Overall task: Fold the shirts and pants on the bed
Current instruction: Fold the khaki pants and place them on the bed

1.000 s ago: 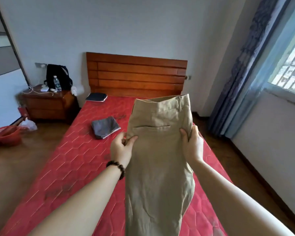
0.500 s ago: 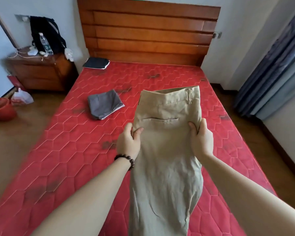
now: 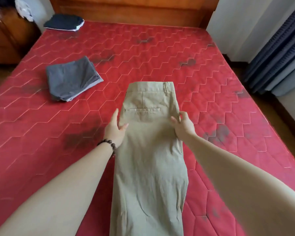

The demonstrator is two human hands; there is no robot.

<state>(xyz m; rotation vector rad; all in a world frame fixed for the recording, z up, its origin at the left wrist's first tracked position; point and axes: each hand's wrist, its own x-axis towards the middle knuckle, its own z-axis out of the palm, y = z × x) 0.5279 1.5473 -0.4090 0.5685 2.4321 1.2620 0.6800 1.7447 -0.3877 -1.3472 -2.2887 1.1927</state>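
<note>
- The khaki pants (image 3: 150, 150) lie lengthwise on the bed (image 3: 211, 92), doubled leg on leg, waistband toward the headboard (image 3: 133, 7) and back pocket up; the legs run off the bottom edge of the view.
- The left hand (image 3: 115, 129) sits at the pants' left edge just below the pocket; fingers straight and relaxed, thumb resting on the cloth; its grip is loose and apart, clamping nothing; a dark bead bracelet (image 3: 109, 144) circles the wrist.
- The right hand (image 3: 183, 126) is at the right edge, level with the left; fingers curled over the seam and thumb on top, so the grip pinches the pants' edge.
- A folded grey garment (image 3: 71, 79) lies on the bed to the left, well apart from the pants.
- A folded dark garment (image 3: 63, 22) rests at the far left corner near the headboard.
- A wooden nightstand (image 3: 5, 36) stands left of the bed; curtains (image 3: 279, 57) hang at the right.
</note>
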